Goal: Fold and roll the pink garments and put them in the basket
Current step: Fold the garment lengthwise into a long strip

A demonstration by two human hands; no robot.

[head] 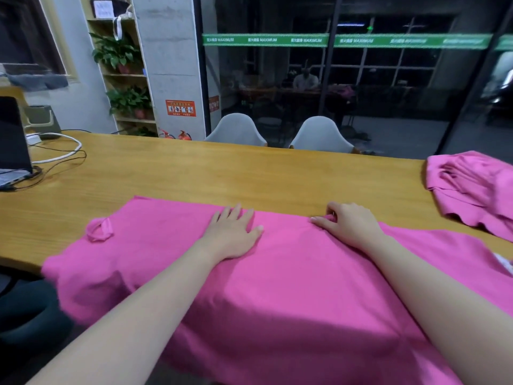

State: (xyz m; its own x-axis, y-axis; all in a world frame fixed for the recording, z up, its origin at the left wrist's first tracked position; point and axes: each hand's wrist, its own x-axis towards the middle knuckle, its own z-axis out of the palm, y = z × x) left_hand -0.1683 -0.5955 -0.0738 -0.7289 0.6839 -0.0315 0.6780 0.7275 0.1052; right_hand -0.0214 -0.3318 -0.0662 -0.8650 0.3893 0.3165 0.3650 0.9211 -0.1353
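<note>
A pink garment (249, 287) lies spread across the middle and lower part of the frame, its far edge flat on the wooden tabletop (194, 173) and its near part draping over the tabletop's front edge toward the person. A small folded flap stands up at its left side. The cloth looks thin, soft and light, so it will likely bunch and slide on the smooth wood rather than hold a crease unaided; it is best taken at an edge or corner and pressed down while folding or rolling.

The left hand (231, 232) lies palm down on the garment near its far edge, fingers straight and spread, holding nothing. The right hand (347, 222) sits just to its right at the same edge, fingers curled, its grip pinching a small fold of the fabric. Both forearms reach forward from the bottom of the frame.

A second pink garment (472, 190) lies crumpled at the right edge, well apart. No basket is visible. A laptop (12, 145) and cables sit at the far left.
</note>
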